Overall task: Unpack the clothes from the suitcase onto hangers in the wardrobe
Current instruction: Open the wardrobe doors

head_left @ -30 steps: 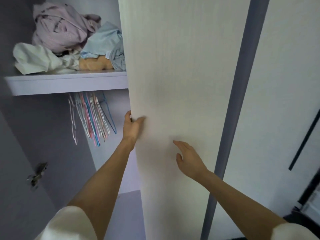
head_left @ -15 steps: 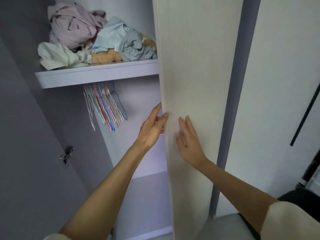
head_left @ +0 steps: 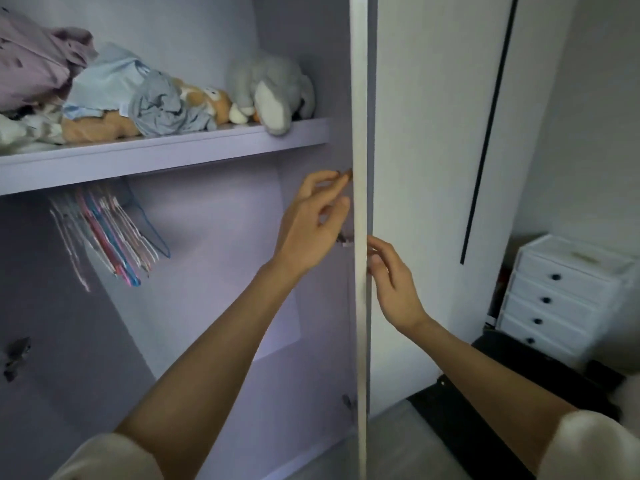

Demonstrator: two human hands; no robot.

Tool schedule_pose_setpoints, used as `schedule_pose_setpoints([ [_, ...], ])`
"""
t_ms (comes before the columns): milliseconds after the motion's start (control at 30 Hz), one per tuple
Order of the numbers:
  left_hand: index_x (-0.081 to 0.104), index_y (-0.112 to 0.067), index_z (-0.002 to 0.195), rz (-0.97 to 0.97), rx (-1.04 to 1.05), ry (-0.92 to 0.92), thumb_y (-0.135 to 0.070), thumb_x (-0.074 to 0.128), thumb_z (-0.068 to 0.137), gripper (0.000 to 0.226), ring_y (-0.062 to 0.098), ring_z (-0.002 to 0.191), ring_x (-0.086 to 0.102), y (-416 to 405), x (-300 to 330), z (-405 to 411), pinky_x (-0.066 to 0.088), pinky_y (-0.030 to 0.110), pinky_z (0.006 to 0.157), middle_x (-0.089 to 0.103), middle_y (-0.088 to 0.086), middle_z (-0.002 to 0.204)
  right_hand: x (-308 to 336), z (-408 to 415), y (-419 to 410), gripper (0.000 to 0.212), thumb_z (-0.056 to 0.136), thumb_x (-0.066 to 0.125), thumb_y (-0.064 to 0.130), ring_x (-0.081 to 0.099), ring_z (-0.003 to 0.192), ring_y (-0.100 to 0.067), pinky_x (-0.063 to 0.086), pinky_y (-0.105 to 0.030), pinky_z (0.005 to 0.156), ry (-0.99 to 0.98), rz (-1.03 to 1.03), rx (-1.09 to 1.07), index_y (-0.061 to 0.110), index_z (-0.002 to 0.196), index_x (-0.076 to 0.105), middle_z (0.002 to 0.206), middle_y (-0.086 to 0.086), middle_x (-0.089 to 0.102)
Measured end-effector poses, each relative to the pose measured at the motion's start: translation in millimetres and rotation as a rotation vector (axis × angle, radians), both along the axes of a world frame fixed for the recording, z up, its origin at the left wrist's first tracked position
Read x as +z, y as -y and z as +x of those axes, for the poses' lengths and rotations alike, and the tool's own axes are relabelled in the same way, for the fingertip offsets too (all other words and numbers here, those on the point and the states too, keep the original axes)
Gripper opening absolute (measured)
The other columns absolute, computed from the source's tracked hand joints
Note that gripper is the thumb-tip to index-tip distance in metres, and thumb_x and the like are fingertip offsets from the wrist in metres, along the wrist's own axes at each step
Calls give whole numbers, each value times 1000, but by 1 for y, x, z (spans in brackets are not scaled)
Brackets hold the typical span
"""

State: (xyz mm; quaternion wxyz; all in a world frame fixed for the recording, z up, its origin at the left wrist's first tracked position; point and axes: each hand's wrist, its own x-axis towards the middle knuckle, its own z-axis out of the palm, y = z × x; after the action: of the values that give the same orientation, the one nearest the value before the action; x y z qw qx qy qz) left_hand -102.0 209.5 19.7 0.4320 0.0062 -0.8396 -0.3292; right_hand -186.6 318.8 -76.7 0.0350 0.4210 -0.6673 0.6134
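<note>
- Fingers of both hands, left hand [head_left: 308,226] and right hand [head_left: 394,285], spread loose at the door [head_left: 359,237] edge, gripping nothing.
- Hangers [head_left: 110,237] hang bare at nine o'clock; suitcase [head_left: 519,386] lies at four o'clock.
- Wardrobe open; no clothes hung yet.

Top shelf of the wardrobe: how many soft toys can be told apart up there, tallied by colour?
Grey soft toy: 1
Tan soft toy: 1
Total: 2, on the shelf. The tan lump under the crumpled clothes may be the same toy; cannot tell.
</note>
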Motion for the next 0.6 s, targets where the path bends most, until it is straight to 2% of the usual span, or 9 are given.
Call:
schedule_pose_setpoints([
  [100,49,-16,133,-55,-55,7,-24,44,93,42,-9,105,42,-12,9,-21,37,0,85,42,-8,129,7,-9,-25,37,96,45,24,50,110,7,45,-9,89,-37,62,7,22,132,40,124,17,50],
  [167,42,-22,139,-143,-78,101,-26,45,95,45,-3,116,41,-21,11,-33,39,15,98,36,-7,142,9,-18,-40,37,94,50,18,52,101,14,45,-4,80,-28,78,-37,28,127,39,114,25,51],
  [200,36,-25,142,-202,-85,151,-26,45,96,47,2,126,37,-27,13,-40,37,22,104,30,-7,148,11,-24,-48,35,94,50,16,55,95,13,46,-6,77,-24,76,-79,27,126,40,109,26,53],
  [267,25,-29,146,-337,-80,238,-27,44,97,53,10,140,22,-40,17,-56,27,28,110,15,-9,155,13,-35,-61,28,94,47,13,58,75,8,47,-10,67,-54,83,-197,15,122,45,91,20,56],
  [333,13,-32,148,-428,-78,322,-31,43,97,59,12,144,7,-54,22,-70,21,31,113,2,-11,157,15,-44,-72,14,95,44,9,53,61,11,41,-6,57,-75,75,-311,6,109,48,72,16,48],
  [400,5,-32,148,-465,-86,398,-33,43,97,64,13,145,-3,-66,25,-90,17,35,115,-5,-11,157,19,-55,-84,4,95,44,6,52,60,11,38,-2,54,-75,59,-392,10,97,44,69,15,42],
  [467,1,-31,149,-497,-75,436,-33,42,96,67,14,145,-7,-77,27,-109,17,37,116,-9,-10,157,25,-67,-96,5,95,45,8,50,58,-1,37,-1,53,-52,69,-443,11,92,43,67,12,43],
  [533,0,-31,149,-532,-49,458,-33,41,96,66,17,145,-10,-85,28,-125,18,39,116,-11,-10,157,28,-80,-104,5,95,45,9,45,59,-2,37,-2,53,-44,97,-488,10,90,44,67,9,45],
  [600,-1,-31,149,-559,-18,481,-33,40,97,66,21,145,-12,-95,29,-142,19,41,115,-12,-9,157,26,-96,-112,7,96,44,9,49,61,-10,37,-5,52,-25,122,-532,5,91,49,69,0,52],
])
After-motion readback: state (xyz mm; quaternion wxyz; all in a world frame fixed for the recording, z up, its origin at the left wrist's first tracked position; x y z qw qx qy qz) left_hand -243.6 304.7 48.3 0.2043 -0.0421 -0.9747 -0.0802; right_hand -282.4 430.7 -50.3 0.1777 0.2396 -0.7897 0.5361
